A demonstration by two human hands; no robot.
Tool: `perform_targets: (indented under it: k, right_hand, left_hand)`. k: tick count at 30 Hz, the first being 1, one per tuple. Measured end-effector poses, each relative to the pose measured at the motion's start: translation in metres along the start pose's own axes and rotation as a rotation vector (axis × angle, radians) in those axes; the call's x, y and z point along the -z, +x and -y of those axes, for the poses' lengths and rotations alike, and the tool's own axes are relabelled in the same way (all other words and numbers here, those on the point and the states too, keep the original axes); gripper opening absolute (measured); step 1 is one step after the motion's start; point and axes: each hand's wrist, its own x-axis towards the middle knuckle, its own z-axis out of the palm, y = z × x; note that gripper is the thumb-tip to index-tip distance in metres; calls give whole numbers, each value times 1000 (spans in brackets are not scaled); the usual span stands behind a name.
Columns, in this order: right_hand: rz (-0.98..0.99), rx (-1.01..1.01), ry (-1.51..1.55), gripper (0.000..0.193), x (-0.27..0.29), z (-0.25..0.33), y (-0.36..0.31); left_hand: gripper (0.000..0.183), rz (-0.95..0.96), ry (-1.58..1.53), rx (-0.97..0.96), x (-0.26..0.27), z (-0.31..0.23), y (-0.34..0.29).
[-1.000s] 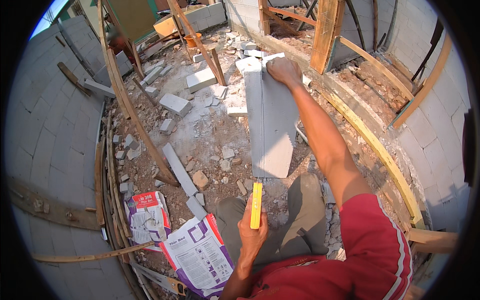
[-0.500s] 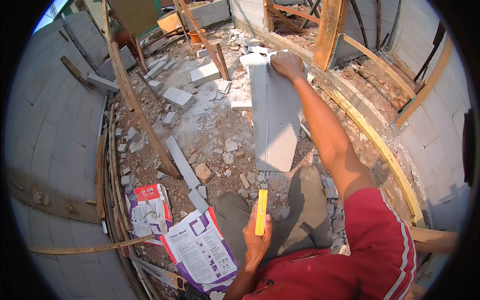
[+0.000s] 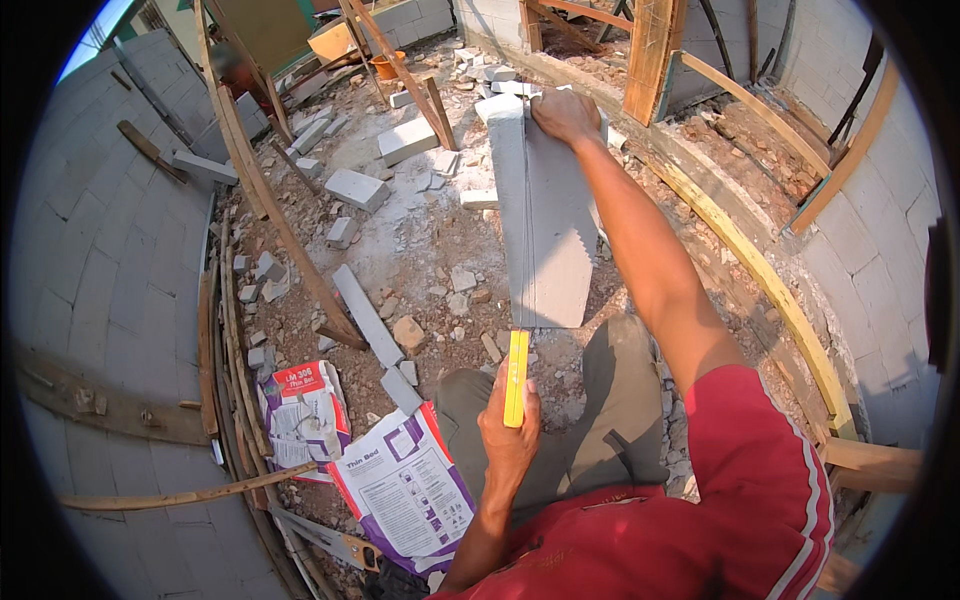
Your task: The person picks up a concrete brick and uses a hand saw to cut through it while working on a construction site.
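Note:
A long grey lightweight concrete block (image 3: pixel 558 225) lies lengthwise in front of me, with a stepped, jagged shadow on its right side. A thin string (image 3: pixel 527 240) runs along its top, left of the middle. My left hand (image 3: pixel 509 425) is closed round a narrow yellow string reel (image 3: pixel 516 380), seen edge-on, whose far tip is at the block's near end. At the far end my right hand (image 3: pixel 567 116) is closed at the block's edge, where the string meets its fingers. The string's end is hidden by those fingers.
Torn paper bags (image 3: pixel 405 490) and a handsaw (image 3: pixel 335 540) lie at lower left. Cut blocks (image 3: pixel 358 190) and rubble cover the ground. Slanting wooden poles (image 3: pixel 285 240) stand left, a yellowish timber (image 3: pixel 740 260) lies right, and block walls (image 3: pixel 100 260) surround me. A person (image 3: pixel 240 75) is at far left.
My left hand has moved forward with the string reel, bringing its tip up to the block's near end. My right hand remains at the far end. The view has shifted slightly.

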Motion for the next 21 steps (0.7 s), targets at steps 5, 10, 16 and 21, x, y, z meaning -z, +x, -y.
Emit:
perform_targets:
  k: [5, 10, 16, 21]
  right_hand:
    - [-25, 48, -31, 46, -6, -15, 4]
    - [19, -15, -21, 45, 1, -1, -2]
    - [23, 19, -27, 45, -3, -5, -4]
    - [-19, 12, -59, 44, -8, -6, 5]
  left_hand:
    - [43, 234, 17, 335, -22, -19, 70]
    - [44, -32, 26, -80, 0, -5, -13]
    - [40, 119, -68, 188, -33, -10, 71]
    - [41, 24, -64, 48, 0, -10, -25]
